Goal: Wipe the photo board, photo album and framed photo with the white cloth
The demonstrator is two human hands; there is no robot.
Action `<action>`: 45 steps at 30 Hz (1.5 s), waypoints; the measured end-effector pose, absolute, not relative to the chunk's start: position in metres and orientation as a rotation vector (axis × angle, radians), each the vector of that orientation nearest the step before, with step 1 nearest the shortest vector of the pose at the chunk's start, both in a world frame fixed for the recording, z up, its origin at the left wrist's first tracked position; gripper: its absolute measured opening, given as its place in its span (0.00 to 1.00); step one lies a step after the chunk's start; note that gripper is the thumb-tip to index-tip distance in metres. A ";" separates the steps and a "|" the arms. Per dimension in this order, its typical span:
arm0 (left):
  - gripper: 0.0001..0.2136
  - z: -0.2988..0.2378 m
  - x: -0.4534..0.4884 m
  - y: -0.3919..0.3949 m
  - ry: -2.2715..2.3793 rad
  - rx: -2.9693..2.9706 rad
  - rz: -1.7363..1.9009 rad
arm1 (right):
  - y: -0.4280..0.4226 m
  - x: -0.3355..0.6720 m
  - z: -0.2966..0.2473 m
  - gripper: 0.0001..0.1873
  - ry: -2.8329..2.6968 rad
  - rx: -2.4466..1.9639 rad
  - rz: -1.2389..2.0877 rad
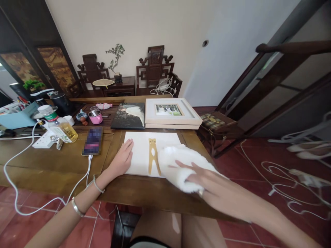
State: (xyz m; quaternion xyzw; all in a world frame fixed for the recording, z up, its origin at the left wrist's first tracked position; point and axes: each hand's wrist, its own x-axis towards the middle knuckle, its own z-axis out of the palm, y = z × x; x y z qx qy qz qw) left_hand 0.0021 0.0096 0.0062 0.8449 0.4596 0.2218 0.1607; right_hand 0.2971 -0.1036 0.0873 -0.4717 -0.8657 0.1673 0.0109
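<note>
A white rectangular panel [138,153] lies flat on the wooden table. On its left edge my left hand [126,156] rests flat, fingers stretched out. A yellowish, cat-headed flat piece with two long legs and an oval hole [151,155] lies across the panel's middle. My right hand [195,174], slightly smeared by motion, grips a fluffy white cloth [178,156] that covers the panel's right part and hangs past its edge. The cloth hides some of my right fingers.
Behind the panel lie a dark photo panel [128,116] and a framed photo [172,112]. To the left are a phone [92,141] on a cable, an oil-coloured bottle [60,125], a power strip [43,139] and a pink cup [95,117]. The wooden table [144,193] ends before my lap.
</note>
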 end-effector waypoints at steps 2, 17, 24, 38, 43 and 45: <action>0.23 0.007 0.002 0.009 1.317 2.410 0.634 | -0.079 0.290 0.085 0.26 -2.650 -1.550 0.483; 0.23 0.008 0.002 0.009 1.311 2.398 0.637 | -0.095 0.230 0.073 0.25 -2.737 -1.283 0.430; 0.23 0.010 0.002 0.007 1.322 2.392 0.613 | -0.120 0.228 0.082 0.23 -2.819 -1.235 0.535; 0.22 0.006 0.001 0.010 1.296 2.429 0.639 | -0.018 0.207 0.078 0.23 -2.696 -1.453 0.298; 0.22 0.006 0.002 0.010 1.305 2.421 0.644 | -0.083 0.206 0.075 0.21 -2.802 -1.285 0.355; 0.23 0.007 0.002 0.009 1.316 2.421 0.632 | -0.101 0.207 0.076 0.19 -2.851 -1.234 0.407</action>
